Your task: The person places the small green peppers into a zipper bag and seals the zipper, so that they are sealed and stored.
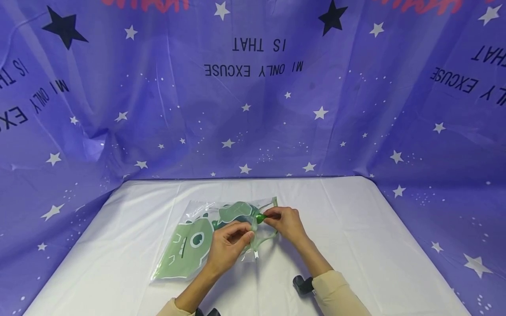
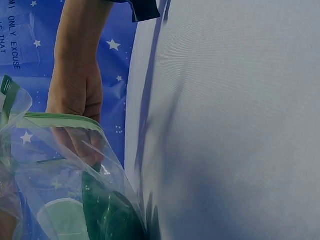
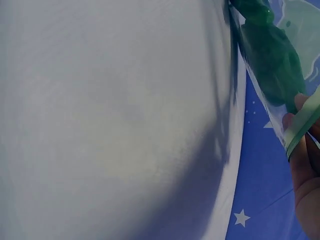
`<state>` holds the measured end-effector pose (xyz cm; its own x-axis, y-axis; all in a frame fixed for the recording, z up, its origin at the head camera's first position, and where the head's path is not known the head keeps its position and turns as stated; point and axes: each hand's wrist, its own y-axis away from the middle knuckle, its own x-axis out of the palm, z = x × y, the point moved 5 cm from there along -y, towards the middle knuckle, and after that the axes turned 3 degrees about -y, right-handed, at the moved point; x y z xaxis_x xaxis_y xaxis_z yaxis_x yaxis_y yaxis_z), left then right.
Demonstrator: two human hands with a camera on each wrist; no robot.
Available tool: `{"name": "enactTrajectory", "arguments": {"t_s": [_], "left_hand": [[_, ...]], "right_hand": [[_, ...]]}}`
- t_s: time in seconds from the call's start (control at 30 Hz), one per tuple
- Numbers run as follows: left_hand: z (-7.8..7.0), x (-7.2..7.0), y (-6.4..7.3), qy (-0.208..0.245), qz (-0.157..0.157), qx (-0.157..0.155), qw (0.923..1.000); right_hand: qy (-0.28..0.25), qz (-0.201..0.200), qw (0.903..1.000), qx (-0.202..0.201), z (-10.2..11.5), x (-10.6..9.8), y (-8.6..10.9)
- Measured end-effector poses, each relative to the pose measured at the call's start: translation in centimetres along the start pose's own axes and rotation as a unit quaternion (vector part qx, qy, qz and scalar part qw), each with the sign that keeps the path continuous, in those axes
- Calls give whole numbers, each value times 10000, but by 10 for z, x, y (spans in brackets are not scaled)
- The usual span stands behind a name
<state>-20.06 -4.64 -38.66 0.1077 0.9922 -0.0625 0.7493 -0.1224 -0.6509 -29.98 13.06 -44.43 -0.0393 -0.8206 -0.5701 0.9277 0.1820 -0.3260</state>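
Note:
A clear zip bag (image 1: 186, 250) printed with a green one-eyed monster lies tilted across the table, its green-edged mouth toward the right. My left hand (image 1: 229, 245) pinches the rim of that mouth. Inside the bag is a glossy dark green thing (image 3: 275, 65); its exact kind cannot be told through the plastic. With fingers reaching in at the opening, my right hand (image 1: 287, 223) pinches the thing's narrow bright green end (image 1: 261, 217). The left wrist view shows the right hand (image 2: 77, 95) behind the clear plastic, fingertips at the top of the green thing (image 2: 107, 205).
A white cloth (image 1: 356, 245) covers the table. Purple star-printed fabric (image 1: 269, 127) hangs behind and along both sides. A white zip slider (image 1: 256, 254) hangs at the bag's near corner. Dark camera mounts (image 1: 303, 285) sit at the wrists.

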Motion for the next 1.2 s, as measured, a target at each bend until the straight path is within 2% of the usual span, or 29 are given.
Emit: {"name": "enactTrajectory", "arguments": {"t_s": [0.17,0.3,0.43,0.5,0.53,0.6,0.7,0.73,0.77,0.8,0.87,1.0,1.2], "left_hand": [[-1,-1,0,-37,-57,17,10000],[-3,-2,1,-80,-107,-55,9999],[-6,-2,2,-152,-105,-63,9998],[-6,-2,3,-208,-58,-47,9998],[-6,-1,4,-254,-27,-17,9997],[-5,1,6,-415,22,20,9991],[2,5,11,-858,124,151,9961],[4,7,13,-1036,191,195,9942],[7,9,14,-1211,278,224,9920],[10,12,17,-1382,395,239,9893],[11,18,21,-1717,708,316,9821],[10,31,31,-2264,1427,470,9624],[11,48,45,-3030,2398,945,9174]], "right_hand": [[-52,-133,9997,-200,0,-8,3],[-32,-578,9982,-173,-6,-20,3],[9,-978,9947,307,-18,-27,5],[-175,-904,9936,661,-23,-26,6],[-426,-763,9920,906,-26,-24,6],[-1158,-351,9829,1386,-30,-18,8],[-2388,193,9500,2001,-32,-9,11],[-2698,300,9383,2140,-31,-7,11],[-2889,371,9311,2197,-30,-6,11],[-2996,403,9266,2235,-28,-6,10],[-3046,408,9243,2263,-25,-6,8],[-2897,417,9294,2249,-21,-5,3],[-2740,310,9328,2320,-19,-3,1]]}}
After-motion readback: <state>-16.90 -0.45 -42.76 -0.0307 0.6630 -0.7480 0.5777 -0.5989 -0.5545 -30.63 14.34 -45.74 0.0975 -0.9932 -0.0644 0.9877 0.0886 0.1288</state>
